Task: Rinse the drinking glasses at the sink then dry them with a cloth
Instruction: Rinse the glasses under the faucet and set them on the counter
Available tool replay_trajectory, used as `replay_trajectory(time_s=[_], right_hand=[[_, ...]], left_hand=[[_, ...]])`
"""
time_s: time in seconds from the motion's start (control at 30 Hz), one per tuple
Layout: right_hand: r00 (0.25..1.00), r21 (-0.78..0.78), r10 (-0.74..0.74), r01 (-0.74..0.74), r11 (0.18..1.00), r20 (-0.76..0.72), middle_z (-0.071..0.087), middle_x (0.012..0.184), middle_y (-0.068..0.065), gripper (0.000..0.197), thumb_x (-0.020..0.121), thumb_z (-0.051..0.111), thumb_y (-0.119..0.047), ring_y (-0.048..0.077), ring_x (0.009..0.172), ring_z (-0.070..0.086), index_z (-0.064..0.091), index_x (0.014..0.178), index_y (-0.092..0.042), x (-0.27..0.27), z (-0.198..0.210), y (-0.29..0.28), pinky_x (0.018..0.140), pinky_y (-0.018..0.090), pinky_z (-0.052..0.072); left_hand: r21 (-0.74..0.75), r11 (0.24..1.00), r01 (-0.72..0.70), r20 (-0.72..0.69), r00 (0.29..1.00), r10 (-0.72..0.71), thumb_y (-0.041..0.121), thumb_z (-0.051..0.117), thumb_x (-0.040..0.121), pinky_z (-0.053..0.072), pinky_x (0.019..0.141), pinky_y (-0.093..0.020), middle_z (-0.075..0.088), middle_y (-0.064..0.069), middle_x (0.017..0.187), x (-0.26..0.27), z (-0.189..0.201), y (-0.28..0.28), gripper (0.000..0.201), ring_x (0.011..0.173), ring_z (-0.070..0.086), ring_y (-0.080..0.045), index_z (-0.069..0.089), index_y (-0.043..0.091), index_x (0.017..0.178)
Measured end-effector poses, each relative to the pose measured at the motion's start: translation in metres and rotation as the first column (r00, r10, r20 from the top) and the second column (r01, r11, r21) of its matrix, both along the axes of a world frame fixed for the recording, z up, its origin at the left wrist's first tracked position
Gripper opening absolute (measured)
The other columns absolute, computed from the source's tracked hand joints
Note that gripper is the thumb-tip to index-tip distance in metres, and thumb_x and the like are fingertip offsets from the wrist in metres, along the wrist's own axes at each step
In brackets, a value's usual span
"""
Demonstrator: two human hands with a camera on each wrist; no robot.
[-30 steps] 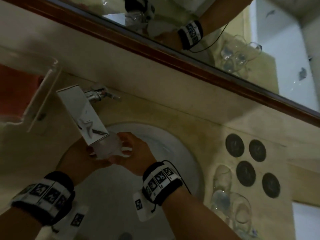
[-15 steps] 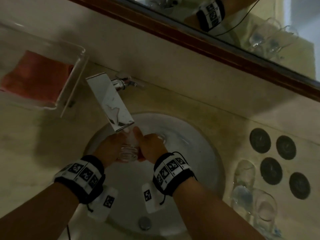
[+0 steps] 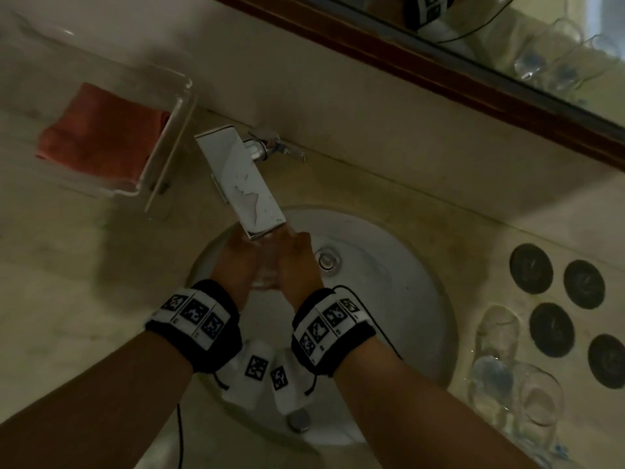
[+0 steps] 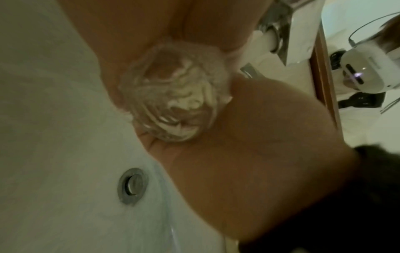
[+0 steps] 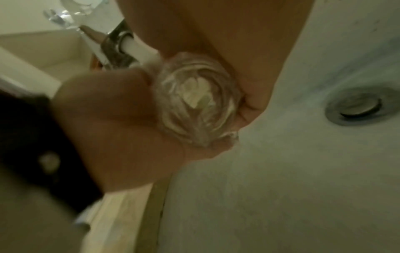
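A clear drinking glass (image 3: 267, 270) sits between both my hands, right under the flat chrome faucet spout (image 3: 241, 194), over the white sink basin (image 3: 406, 299). My left hand (image 3: 236, 265) grips its left side and my right hand (image 3: 297, 262) grips its right side. In the left wrist view the glass (image 4: 175, 92) shows its wet, streaked base, cupped against my left palm (image 4: 259, 137). The right wrist view has the same glass (image 5: 197, 97) held against my right palm (image 5: 119, 119). A folded red cloth (image 3: 101, 130) lies on the counter at the left.
The cloth rests in a clear plastic tray (image 3: 169, 147). Several more glasses (image 3: 500, 333) stand on the counter right of the basin, beside dark round coasters (image 3: 531, 269). A metal drain fitting (image 3: 326, 260) sits just right of my hands. A wood-framed mirror (image 3: 439, 72) runs along the back wall.
Both hands have drawn closer together round the glass, which stays under the spout. My view has shifted, bringing the red cloth and tray more into the picture.
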State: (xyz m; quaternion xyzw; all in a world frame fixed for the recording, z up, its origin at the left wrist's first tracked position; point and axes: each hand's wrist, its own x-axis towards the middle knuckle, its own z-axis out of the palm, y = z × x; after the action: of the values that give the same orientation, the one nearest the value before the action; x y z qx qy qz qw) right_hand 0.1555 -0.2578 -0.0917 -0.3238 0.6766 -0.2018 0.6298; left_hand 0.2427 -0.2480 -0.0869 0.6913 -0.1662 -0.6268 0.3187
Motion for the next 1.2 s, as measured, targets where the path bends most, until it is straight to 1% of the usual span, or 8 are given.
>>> replay_trajectory(time_s=[0.1,0.27,0.43,0.57,0.77,0.9,1.0,1.2], right_hand=[[1.000,-0.051,-0.001,0.001,0.999,0.004,0.055,0.096,0.005,0.026,0.103,0.045,-0.038,0.025,0.098,0.057,0.040,0.106,-0.012,0.000,0.004,-0.004,0.097,0.045,0.050],[0.994,-0.103,-0.019,0.029,0.994,0.104,0.060,0.110,0.007,0.027,0.107,0.040,-0.018,0.020,0.100,0.061,0.050,0.127,-0.003,-0.002,0.007,0.000,0.101,0.043,0.051],[0.996,-0.151,0.058,-0.049,0.987,0.061,0.063,0.128,0.016,0.031,0.107,0.039,-0.015,0.027,0.117,0.062,0.051,0.133,-0.003,-0.009,0.002,0.009,0.102,0.042,0.051],[0.977,-0.180,0.211,-0.206,0.962,0.008,0.058,0.133,0.016,0.040,0.108,0.036,-0.030,0.020,0.114,0.057,0.043,0.139,-0.006,-0.020,0.002,0.015,0.106,0.039,0.045],[0.953,-0.167,0.303,-0.295,0.941,0.019,0.052,0.146,0.010,0.097,0.079,0.039,-0.072,0.021,0.130,0.052,0.034,0.151,-0.007,-0.024,-0.001,0.018,0.111,0.035,0.042],[0.979,-0.096,0.157,-0.145,0.985,0.134,0.069,0.096,-0.009,0.044,0.099,0.051,-0.014,0.003,0.079,0.062,0.046,0.141,-0.001,-0.037,-0.002,0.015,0.064,0.012,0.046],[0.977,-0.111,0.185,-0.173,0.979,0.108,0.063,0.126,0.009,0.049,0.095,0.053,0.006,0.014,0.090,0.063,0.047,0.143,-0.005,-0.045,0.003,0.007,0.071,0.013,0.053],[0.982,-0.316,0.188,-0.177,0.932,0.003,0.058,0.128,-0.008,0.059,0.090,0.070,-0.009,0.019,0.111,0.064,0.046,0.143,-0.016,-0.044,0.038,-0.023,0.101,0.044,0.053]], left_hand=[[-0.009,1.000,-0.029,-0.038,0.999,0.028,0.013,0.045,0.106,0.057,0.062,-0.025,0.069,-0.004,0.095,0.004,0.004,0.003,0.025,0.075,0.072,-0.009,0.064,0.021,0.091],[-0.051,0.998,-0.036,-0.059,0.998,0.033,0.008,0.040,0.107,0.052,0.099,-0.047,0.066,-0.016,0.126,0.009,0.011,0.003,0.032,0.112,0.065,-0.031,0.060,0.005,0.132],[-0.084,0.993,0.082,0.009,0.997,-0.082,0.014,0.058,0.098,0.057,0.054,-0.024,0.069,-0.006,0.086,0.009,0.019,0.000,0.014,0.065,0.071,-0.010,0.065,0.019,0.088],[-0.053,0.978,0.203,0.137,0.971,-0.194,0.009,0.053,0.101,0.056,0.077,-0.041,0.066,-0.020,0.088,0.012,0.014,-0.002,0.021,0.082,0.065,-0.035,0.064,0.008,0.084],[-0.119,0.973,0.199,0.054,0.979,-0.194,0.026,0.059,0.095,0.051,0.055,-0.020,0.061,-0.001,0.079,0.014,0.014,0.008,0.017,0.068,0.060,-0.017,0.057,0.022,0.079],[-0.167,0.964,0.205,-0.182,0.955,-0.234,0.015,0.043,0.105,0.052,0.054,-0.015,0.070,0.006,0.079,0.017,0.010,0.020,0.039,0.060,0.066,-0.003,0.079,0.020,0.091],[-0.227,0.938,0.263,0.035,0.965,-0.262,0.012,0.068,0.093,0.048,0.060,-0.002,0.059,0.012,0.097,0.017,0.006,0.023,0.030,0.072,0.060,0.023,0.057,0.009,0.121],[-0.343,0.918,0.201,0.058,0.980,-0.193,0.058,0.086,0.062,0.058,0.079,-0.047,0.070,-0.009,0.111,0.021,0.006,0.021,0.078,0.094,0.071,-0.022,0.061,0.010,0.119]])
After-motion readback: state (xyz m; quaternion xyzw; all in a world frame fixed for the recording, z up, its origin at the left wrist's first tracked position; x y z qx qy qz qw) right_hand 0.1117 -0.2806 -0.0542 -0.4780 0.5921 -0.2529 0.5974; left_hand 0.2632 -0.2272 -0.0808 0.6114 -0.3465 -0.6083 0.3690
